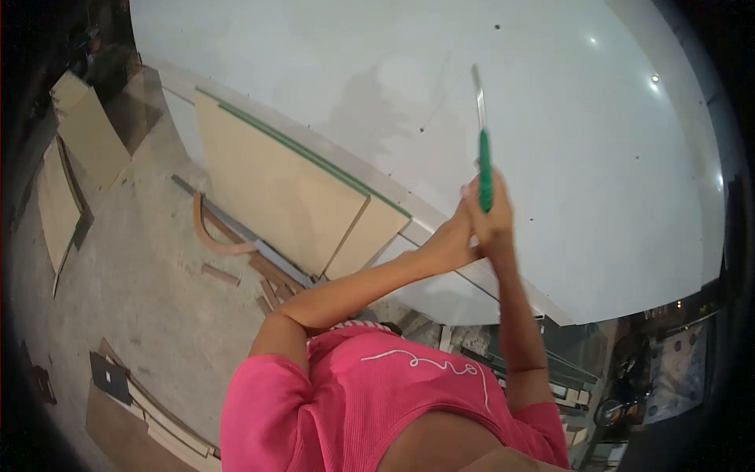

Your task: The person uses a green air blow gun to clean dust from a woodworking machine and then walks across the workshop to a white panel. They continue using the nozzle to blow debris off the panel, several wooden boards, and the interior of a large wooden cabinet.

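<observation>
My right hand (493,216) is closed around the green handle of a long, thin tool (485,165). The tool's narrow metal blade points up and away from me, over a large white panel (566,157). Close against the right hand is my left hand (454,242), near the panel's front edge. The left fingers are mostly hidden, and whether they hold anything is not visible. Small dark dots mark the panel, and shadows fall on it left of the blade.
Beige boards with green edges (275,181) lean against the panel's left side. Wood strips and a curved brown piece (206,228) lie on the concrete floor (157,291). More boards (90,130) stand far left; dark strips (566,366) lie at lower right.
</observation>
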